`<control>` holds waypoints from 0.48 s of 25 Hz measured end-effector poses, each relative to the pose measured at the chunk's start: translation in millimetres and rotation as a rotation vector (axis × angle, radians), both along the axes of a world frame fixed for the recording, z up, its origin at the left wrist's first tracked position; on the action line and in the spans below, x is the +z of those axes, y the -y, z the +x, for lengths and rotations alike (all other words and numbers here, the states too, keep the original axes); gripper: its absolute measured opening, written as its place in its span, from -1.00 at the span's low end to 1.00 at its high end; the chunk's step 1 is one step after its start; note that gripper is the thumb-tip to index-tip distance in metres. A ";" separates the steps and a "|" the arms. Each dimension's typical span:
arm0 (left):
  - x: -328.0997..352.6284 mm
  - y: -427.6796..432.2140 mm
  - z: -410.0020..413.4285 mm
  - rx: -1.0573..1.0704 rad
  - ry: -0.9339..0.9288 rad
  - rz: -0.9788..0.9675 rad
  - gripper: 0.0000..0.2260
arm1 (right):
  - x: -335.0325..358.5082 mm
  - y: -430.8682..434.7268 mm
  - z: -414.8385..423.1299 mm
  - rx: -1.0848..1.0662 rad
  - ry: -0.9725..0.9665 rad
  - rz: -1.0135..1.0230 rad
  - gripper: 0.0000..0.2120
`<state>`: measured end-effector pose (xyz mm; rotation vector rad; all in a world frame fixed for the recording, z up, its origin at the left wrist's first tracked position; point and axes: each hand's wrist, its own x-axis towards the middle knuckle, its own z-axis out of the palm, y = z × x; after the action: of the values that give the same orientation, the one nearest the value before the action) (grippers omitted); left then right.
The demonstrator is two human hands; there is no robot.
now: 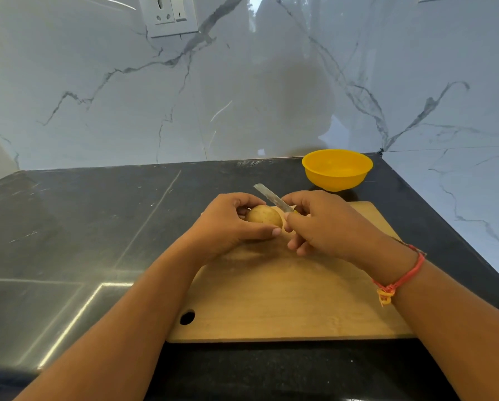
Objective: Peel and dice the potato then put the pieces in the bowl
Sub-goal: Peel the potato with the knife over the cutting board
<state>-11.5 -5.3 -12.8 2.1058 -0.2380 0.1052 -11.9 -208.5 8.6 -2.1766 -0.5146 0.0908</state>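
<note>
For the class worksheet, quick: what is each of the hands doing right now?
Left hand: closed round the potato, held over the cutting board.
Right hand: closed on the knife, blade pointing up and away.

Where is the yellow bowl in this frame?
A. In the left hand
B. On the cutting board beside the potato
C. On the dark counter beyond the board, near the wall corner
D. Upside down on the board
C: the bowl stands upright on the counter past the far edge of the board, holding no potato pieces.
</note>
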 end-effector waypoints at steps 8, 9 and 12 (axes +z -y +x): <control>10.7 -20.5 -1.7 -0.053 -0.049 0.043 -0.51 | -0.9 -6.9 -11.4 -0.025 0.254 -0.108 -0.65; 10.5 -20.8 -1.3 -0.046 -0.039 0.050 -0.54 | -0.7 -9.6 -13.4 -0.030 0.263 -0.112 -0.67; 8.8 -19.0 0.7 -0.027 -0.038 0.061 -0.57 | 0.7 -13.8 -14.9 -0.108 0.176 -0.108 -0.79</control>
<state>-10.9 13.6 -4.1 2.1622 -0.2491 0.0427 -26.8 -194.7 9.3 -2.3266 -0.4991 -0.1353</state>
